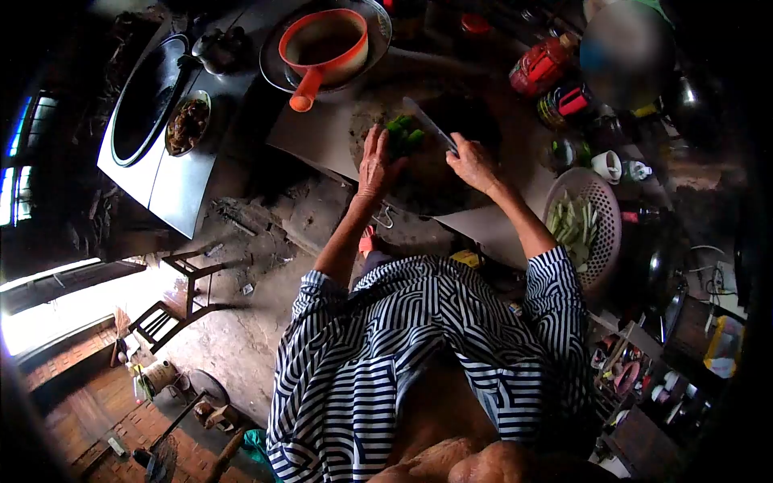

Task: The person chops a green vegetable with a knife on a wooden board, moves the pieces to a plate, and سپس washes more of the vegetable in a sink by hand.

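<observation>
My right hand (473, 163) is closed round the handle of a knife (431, 125), whose blade points up and to the left. Green vegetable pieces (404, 135) lie on a dark round board (419, 179), just left of the blade. Against the left side of these pieces rests my left hand (378, 167), its fingers close together and pointing away from me. Whether its fingertips grip a piece is too small to tell.
An orange-rimmed pot (322, 44) stands beyond the board. At the right are a colander (605, 233) of cut pale-green vegetables, a white cup (606, 167) and a red bottle (541, 64). A bowl of food (188, 123) sits beside a large wok (149, 101) at the left.
</observation>
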